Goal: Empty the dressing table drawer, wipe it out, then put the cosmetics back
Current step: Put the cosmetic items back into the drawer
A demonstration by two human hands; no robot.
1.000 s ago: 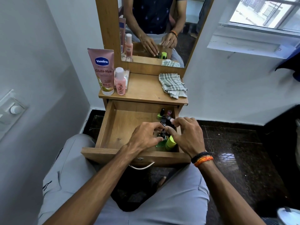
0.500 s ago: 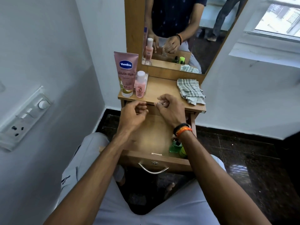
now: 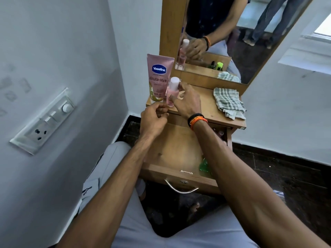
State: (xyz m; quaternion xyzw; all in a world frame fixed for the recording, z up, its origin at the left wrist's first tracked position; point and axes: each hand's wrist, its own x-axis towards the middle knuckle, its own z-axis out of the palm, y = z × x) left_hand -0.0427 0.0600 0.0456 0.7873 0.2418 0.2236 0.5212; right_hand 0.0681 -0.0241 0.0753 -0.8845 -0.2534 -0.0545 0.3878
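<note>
Head view, reading from the left: the Vaseline tube point(image 3: 160, 77) stands upright at the left end of the dressing table top point(image 3: 206, 104), with the small pink bottle point(image 3: 172, 91) just beside it on its right. My left hand point(image 3: 153, 120) hangs over the table's front edge below the tube, fingers curled loosely inward; whether they pinch something small I cannot tell. My right hand point(image 3: 187, 102) reaches across to the pink bottle, thumb and fingers curled round its body below the white cap. Further right the checked cloth point(image 3: 229, 102) lies crumpled on the top, well apart from my hands. Below, the drawer point(image 3: 177, 149) is pulled out, its floor mostly bare wood, with a green bottle point(image 3: 205, 166) at the front right corner and small dark bottles point(image 3: 219, 134) tucked under the top at the back right. I judge I am putting cosmetics back. The risk is the tube: it stands so close to the bottle that lifting with my knuckles wide could nudge it over the edge. Lowering the bottle blind past my forearm could also knock over the bottles standing in the drawer.
</note>
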